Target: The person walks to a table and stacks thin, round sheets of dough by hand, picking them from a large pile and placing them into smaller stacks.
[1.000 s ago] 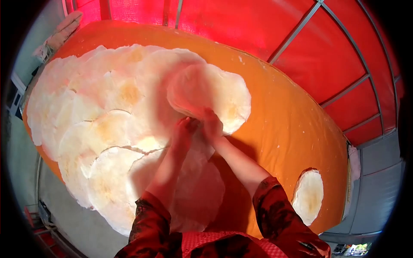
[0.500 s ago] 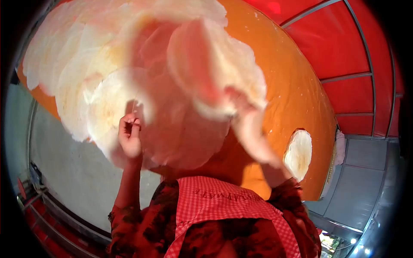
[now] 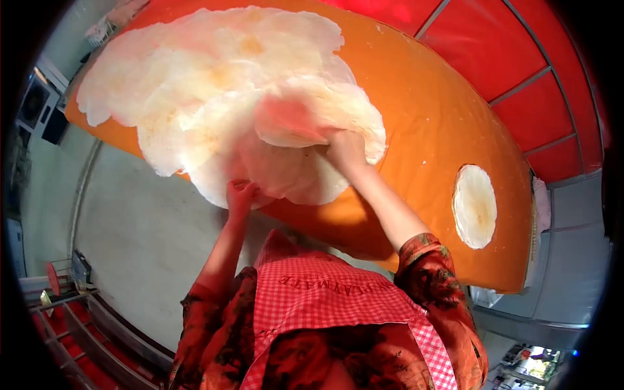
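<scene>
Thin, round, pale flatbread sheets (image 3: pixel 195 91) lie overlapping in a broad layer on the orange-covered table. My right hand (image 3: pixel 346 153) is closed on the edge of one flatbread (image 3: pixel 289 127), whose far part is raised and blurred above the others. Near the table's front edge, my left hand (image 3: pixel 241 193) has its fingers pinched together beside the rim of the lower sheets. What is between those fingers, if anything, is too small to make out.
A separate oval-looking stack of flatbread (image 3: pixel 475 207) sits on the right part of the orange table cover (image 3: pixel 416 156). Red panels in metal frames (image 3: pixel 484 55) stand behind the table. Grey floor (image 3: pixel 140 214) shows at left.
The raised flatbread in my right hand has come down onto the layer, with less of it lifted. My left hand has shifted right, to the sheets' near rim. The view has shifted.
</scene>
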`<state>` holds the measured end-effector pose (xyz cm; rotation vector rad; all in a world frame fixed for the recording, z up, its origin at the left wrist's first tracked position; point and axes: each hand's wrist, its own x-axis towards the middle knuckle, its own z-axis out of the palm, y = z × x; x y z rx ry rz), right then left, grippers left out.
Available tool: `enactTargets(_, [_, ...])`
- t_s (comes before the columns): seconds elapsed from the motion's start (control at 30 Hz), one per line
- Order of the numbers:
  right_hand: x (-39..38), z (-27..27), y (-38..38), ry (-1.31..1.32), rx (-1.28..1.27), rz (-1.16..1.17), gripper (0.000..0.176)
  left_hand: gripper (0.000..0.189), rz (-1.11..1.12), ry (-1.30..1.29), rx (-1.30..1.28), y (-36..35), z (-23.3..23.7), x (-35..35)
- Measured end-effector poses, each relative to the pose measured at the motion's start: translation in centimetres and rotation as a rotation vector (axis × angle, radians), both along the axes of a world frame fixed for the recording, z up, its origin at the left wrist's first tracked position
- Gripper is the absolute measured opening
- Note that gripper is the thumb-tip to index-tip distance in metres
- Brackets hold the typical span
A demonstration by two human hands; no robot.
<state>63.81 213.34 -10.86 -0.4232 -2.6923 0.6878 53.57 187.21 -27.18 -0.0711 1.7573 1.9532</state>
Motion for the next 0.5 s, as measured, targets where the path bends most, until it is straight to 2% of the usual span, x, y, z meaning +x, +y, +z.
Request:
enactTargets(0.13, [1.6, -5.8, -7.5, 0.382, -0.964, -0.161, 0.019, 0.016, -0.096, -0.017, -0.025, 0.5, 0.0, -1.3])
enactTargets(0.2, [1.8, -7.3, -9.7, 0.256, -1.109, -0.290, 0.019, 0.008, -0.127, 0.049, -0.074, 0.7, -0.6, -1.8])
enactTargets(0.3, [2.1, -8.1, -10.6, 0.152, -1.339, -0.421, 0.020, 0.006, -0.149, 0.031, -0.003, 1.1, -1.7, -2.7])
enactTargets(0.4, [2.1, -6.4, -9.7, -0.357, 0.172, -0.135, 0.022, 0.006, -0.200, 0.013, 0.063, 0.9, -2.7, -2.2])
enactTargets(0.43, [2.2, -6.9, -9.7, -0.120, 0.177, -0.146, 0.008, 0.006, -0.216, 0.024, 0.091, 1.3, -2.8, -2.7])
enactTargets(0.5, [1.6, -9.0, -9.2, -0.044, 0.229, -0.136, 0.014, 0.007, -0.241, 0.053, 0.110, 1.7, -3.1, -2.9])
